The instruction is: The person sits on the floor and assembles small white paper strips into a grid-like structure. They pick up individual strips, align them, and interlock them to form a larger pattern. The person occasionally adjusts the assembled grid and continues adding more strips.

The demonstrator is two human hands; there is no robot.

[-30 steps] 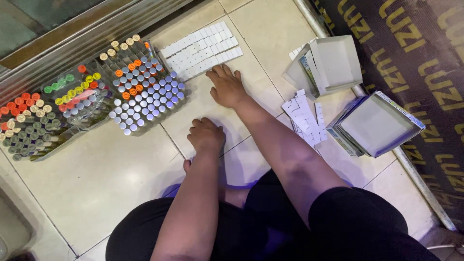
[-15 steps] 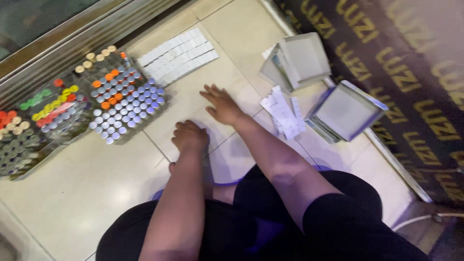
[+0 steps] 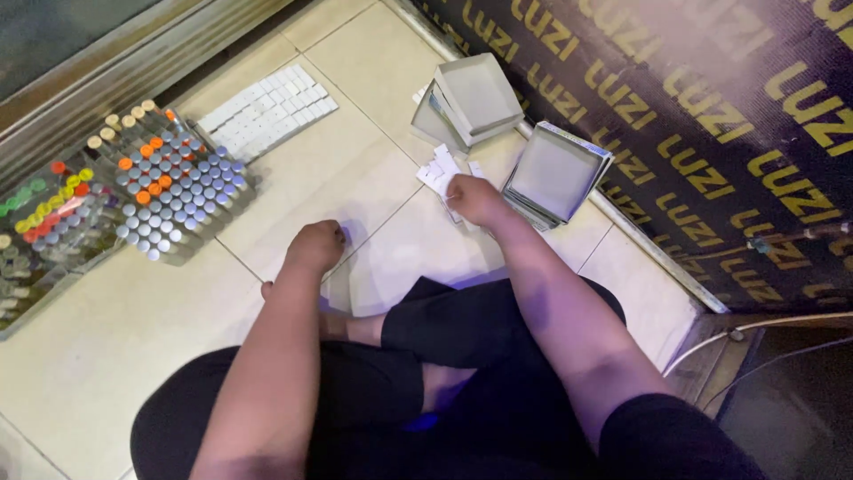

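Fingers of the right hand (image 3: 475, 197) curl down onto the white cards (image 3: 442, 172) on the floor (image 3: 373, 169), beside an open grey box (image 3: 555, 173); whether they pinch one I cannot tell. Left hand (image 3: 315, 244) rests fisted on the tile. Trays (image 3: 173, 191) hold upright capped vials.

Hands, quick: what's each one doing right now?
Left hand: closed in a fist, knuckles on the floor tile, holding nothing visible.
Right hand: on the white cards; grip cannot be told.
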